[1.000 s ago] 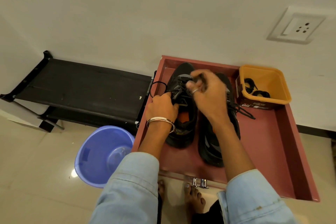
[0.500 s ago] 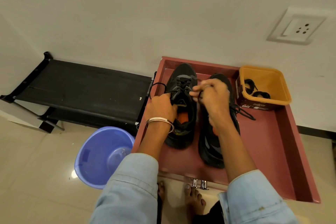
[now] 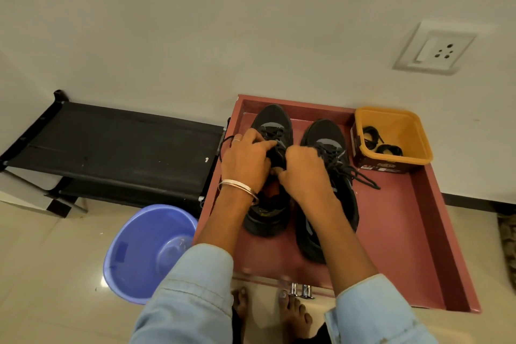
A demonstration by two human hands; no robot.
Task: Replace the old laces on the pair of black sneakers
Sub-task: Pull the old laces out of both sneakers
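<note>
Two black sneakers stand side by side in a red drawer [image 3: 402,232], toes toward the wall. On the left sneaker [image 3: 275,120], my left hand [image 3: 245,160] and my right hand [image 3: 303,169] both pinch its black lace [image 3: 275,152] over the tongue. A loop of that lace [image 3: 223,145] hangs past the drawer's left wall. The right sneaker [image 3: 325,134] is laced, with loose lace ends [image 3: 363,176] trailing onto the drawer floor. My hands hide the left sneaker's middle eyelets.
A yellow tub [image 3: 413,134] at the drawer's back right corner holds coiled black laces [image 3: 382,144]. A black shoe rack [image 3: 111,145] stands to the left, a blue basin [image 3: 145,251] on the floor below it. My bare feet [image 3: 293,313] stand by the drawer handle [image 3: 300,289].
My right hand dropped from above the shoes to the left sneaker's tongue. My left hand slid forward onto the laces. Both hands now meet on the left sneaker.
</note>
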